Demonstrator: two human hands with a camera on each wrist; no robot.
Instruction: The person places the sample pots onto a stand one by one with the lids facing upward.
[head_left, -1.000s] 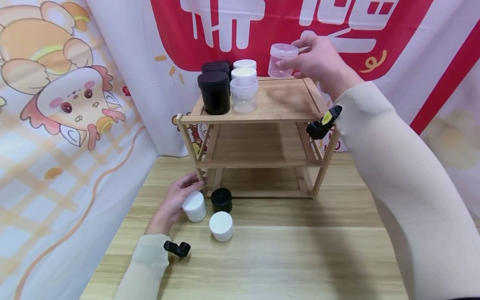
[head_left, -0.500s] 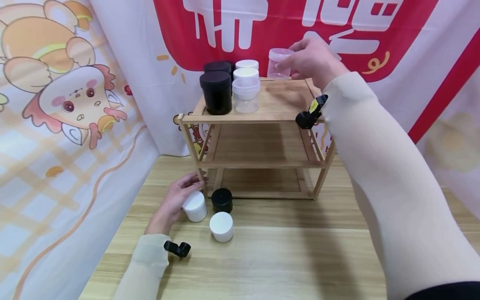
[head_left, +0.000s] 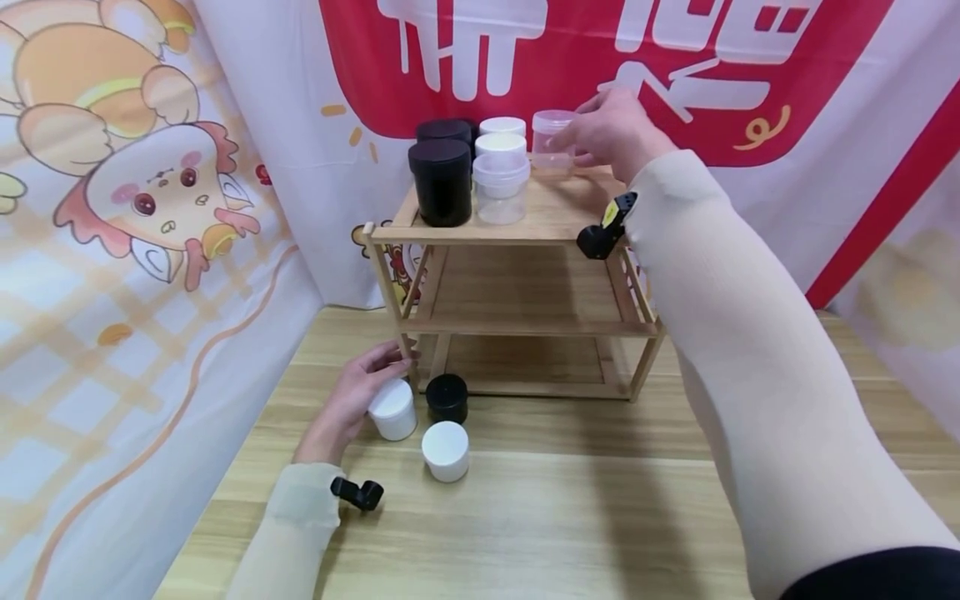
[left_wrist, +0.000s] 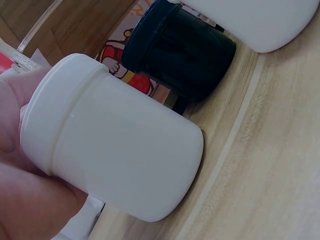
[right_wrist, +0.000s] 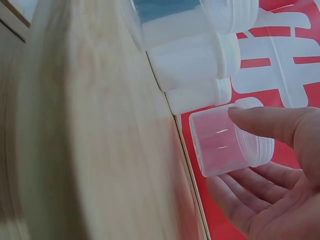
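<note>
While right hand (head_left: 621,133) pinches clear jar (right_wrist: 217,142) | left hand (head_left: 354,396): finger grip unclear | white backdrop characters (head_left: 467,62) cropped

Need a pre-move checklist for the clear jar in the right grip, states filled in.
1. Right grip secure on held jar: ok, between thumb and fingers.
2. Held jar upright: ok, looks so in the head view.
3. Bare wood on top shelf: ok, shows right of front clear jar.
4. Held jar's base resting on the shelf: cannot tell.
5. Left grip away from rack's left front leg: not ok, fingers at it, contact unclear.
</note>
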